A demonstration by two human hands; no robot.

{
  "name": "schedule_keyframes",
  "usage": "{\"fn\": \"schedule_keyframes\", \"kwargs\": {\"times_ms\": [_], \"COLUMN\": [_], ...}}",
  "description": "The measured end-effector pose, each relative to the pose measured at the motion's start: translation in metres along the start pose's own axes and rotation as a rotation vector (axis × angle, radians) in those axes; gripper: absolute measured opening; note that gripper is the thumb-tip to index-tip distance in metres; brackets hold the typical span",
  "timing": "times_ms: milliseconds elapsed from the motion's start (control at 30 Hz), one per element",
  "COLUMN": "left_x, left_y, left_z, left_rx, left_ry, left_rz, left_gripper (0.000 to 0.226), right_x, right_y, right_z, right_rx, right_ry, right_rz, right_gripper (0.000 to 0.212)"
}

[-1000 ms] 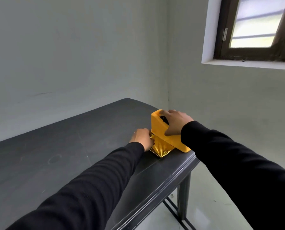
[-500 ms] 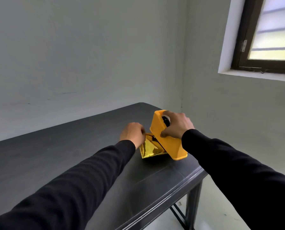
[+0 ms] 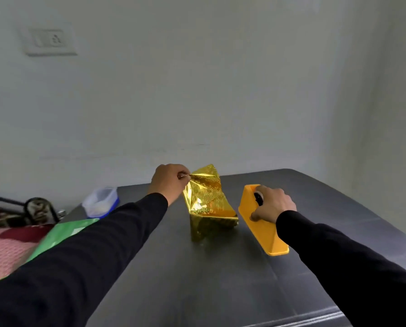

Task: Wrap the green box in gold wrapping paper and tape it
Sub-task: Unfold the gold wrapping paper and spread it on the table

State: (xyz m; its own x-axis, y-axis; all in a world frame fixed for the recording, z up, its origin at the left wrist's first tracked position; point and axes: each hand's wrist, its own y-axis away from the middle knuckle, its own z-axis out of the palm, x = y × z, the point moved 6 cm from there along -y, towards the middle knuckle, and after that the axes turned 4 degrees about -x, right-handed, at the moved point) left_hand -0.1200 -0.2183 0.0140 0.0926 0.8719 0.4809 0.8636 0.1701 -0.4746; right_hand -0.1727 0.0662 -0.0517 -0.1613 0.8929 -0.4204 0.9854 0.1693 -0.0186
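Item 1: gold-wrapped box [image 3: 209, 204], standing on the dark table [image 3: 197, 279] near its middle, tilted, foil creased and loose at the top. I see no green of the box itself; the foil covers it.

Item 2: my left hand [image 3: 169, 181], raised at the parcel's upper left corner, fingers curled, pinching a drawn-out flap of the gold paper between thumb and fingertips.

Item 3: my right hand [image 3: 271, 205], wrapped over the top of the orange tape dispenser [image 3: 261, 230], thumb on its near face, fingers curled over the dark roll. The dispenser rests on the table just right of the parcel, apart from it.

Item 4: far left, past the table edge, a green sheet [image 3: 62, 234], a clear tub with a blue lid [image 3: 100, 201], and pink patterned cloth [image 3: 6, 249].

Item 5: switch plate [image 3: 49, 41] on the back wall.
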Motion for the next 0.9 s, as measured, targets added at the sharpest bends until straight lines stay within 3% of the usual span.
{"fn": "schedule_keyframes", "kwargs": {"times_ms": [400,467,567,667,800,900], "left_x": [-0.018,-0.014,-0.003,0.009,0.012,-0.005], "left_y": [0.012,0.009,0.006,0.007,0.008,0.005], "left_z": [-0.059,-0.061,-0.062,-0.060,-0.063,-0.063], "left_rx": [-0.028,-0.025,-0.029,-0.031,-0.053,-0.223], "left_ry": [0.040,0.031,0.009,-0.070,-0.217,-0.219], "left_rz": [0.219,0.282,0.398,0.511,0.527,0.323], "left_gripper": [0.017,0.018,0.022,0.025,0.038,0.074], "right_x": [-0.041,-0.065,-0.124,-0.172,-0.199,-0.199], "right_y": [-0.006,-0.008,-0.004,-0.001,-0.010,-0.019], "right_z": [0.044,0.021,-0.015,-0.027,-0.022,-0.015], "right_rx": [-0.081,0.024,0.185,0.210,0.235,0.310], "right_ry": [0.169,0.183,0.017,0.135,0.335,0.352], "right_rz": [0.069,-0.038,-0.392,-0.619,-0.647,-0.632], "right_gripper": [0.060,0.061,0.075,0.080,0.039,0.020]}}
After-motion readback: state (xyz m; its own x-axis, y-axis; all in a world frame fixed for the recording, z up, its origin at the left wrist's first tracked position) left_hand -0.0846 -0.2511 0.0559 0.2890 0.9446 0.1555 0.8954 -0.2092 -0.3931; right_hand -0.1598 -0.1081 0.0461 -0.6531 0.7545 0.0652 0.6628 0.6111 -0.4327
